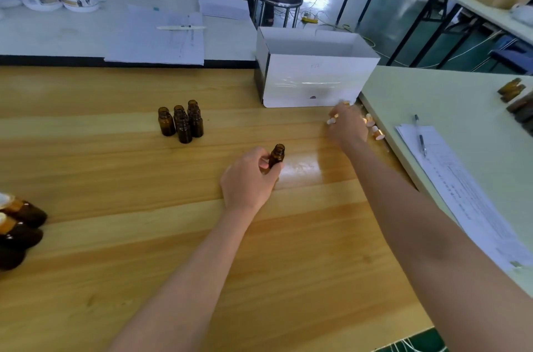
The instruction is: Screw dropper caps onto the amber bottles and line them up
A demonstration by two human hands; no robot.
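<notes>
L hand (248,178) fingers (256,154) curled rnd uncapped amber glass bottle (277,156) | R hand (346,128) over caps (376,133), blurred, grip unclear

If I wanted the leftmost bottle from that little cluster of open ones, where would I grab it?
Probably take the leftmost bottle round its wide body, fingers coming from the left and front. It stands upright with those sides free, while the other bottles crowd its right; the neck is narrower and open.
</notes>
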